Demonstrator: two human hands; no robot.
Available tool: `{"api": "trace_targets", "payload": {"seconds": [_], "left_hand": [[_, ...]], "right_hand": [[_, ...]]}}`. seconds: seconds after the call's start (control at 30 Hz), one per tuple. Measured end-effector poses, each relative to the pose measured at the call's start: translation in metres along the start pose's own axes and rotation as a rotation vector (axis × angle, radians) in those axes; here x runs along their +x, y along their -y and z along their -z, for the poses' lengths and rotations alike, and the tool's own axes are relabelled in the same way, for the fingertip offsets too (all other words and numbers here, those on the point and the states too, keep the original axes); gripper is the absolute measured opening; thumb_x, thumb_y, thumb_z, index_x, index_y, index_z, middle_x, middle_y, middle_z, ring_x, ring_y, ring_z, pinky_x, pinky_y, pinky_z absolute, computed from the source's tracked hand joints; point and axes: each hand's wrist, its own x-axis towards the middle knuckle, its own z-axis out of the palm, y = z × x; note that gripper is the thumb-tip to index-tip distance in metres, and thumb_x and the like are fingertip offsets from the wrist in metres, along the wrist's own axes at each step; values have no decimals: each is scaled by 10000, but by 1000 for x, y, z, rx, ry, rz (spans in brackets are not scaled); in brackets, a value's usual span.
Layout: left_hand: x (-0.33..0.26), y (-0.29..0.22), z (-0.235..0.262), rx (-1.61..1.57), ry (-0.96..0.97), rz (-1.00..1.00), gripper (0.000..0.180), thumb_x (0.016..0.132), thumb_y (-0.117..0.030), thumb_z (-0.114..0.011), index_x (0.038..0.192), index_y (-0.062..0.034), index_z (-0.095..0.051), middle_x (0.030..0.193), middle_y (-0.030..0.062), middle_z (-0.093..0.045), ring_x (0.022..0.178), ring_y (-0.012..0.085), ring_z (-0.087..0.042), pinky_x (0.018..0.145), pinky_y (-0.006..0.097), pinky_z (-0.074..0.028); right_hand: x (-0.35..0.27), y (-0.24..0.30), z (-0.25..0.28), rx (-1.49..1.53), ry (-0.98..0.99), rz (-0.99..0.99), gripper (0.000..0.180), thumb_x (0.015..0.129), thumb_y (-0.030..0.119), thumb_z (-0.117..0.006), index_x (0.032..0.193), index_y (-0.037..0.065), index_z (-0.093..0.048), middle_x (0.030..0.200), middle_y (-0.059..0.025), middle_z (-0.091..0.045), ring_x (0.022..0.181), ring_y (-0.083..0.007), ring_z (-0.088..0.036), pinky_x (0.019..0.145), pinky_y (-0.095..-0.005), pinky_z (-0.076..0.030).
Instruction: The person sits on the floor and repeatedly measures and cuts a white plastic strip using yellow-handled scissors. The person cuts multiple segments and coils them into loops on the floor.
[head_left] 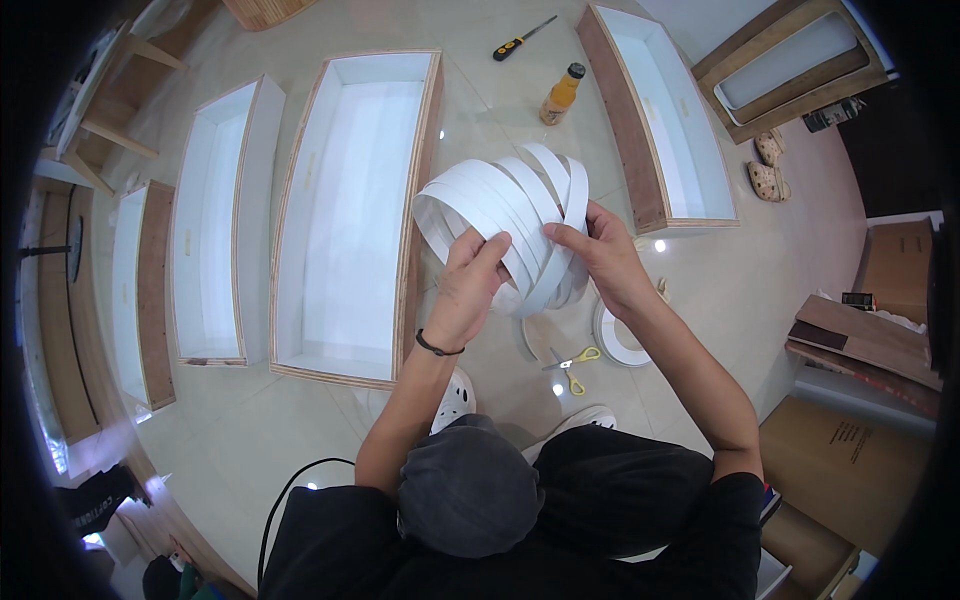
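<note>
A loose coil of white edge-banding strip (pixel 500 205) is held up in front of me, its loops fanned apart. My left hand (pixel 472 275) grips the near left side of the coil, thumb on top and fingers hidden beneath. On the other side, my right hand (pixel 603 252) pinches loops between thumb and fingers. Below the coil, on the floor, lie yellow-handled scissors (pixel 575 368) with their blades apart. Beside them, partly behind my right forearm, rests a flat white roll of strip (pixel 622 345).
A large white-lined plywood box (pixel 350 215) stands just left of the coil, with narrower boxes (pixel 212 220) further left. Another box (pixel 660 130) is at far right. A bottle (pixel 563 95) and a screwdriver-like tool (pixel 522 40) are beyond the coil. Cardboard (pixel 850 470) lies at right.
</note>
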Motion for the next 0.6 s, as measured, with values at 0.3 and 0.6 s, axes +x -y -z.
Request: {"api": "trace_targets", "payload": {"seconds": [0.3,0.6], "left_hand": [[5,3,5,57,-3,-52,316,942,-123,-617,1204,49,-578,1153,115,-639,993,168,-641,846,330,-547],[8,-1,5,327,-89,-93,301,894,-80,-681,1168,23,-616,1071,104,-680,939,170,-668,813,304,-554]], "right_hand": [[-2,2,-1,34,29,-42,457,828,141,-737,1223,-7,-561,1102,-104,-648,999,-166,-606,910,-313,-462],[2,-9,-5,-11,75,97,511,809,67,-733,1256,-7,-496,1145,-122,-634,1010,-180,-630,901,-327,-496]]}}
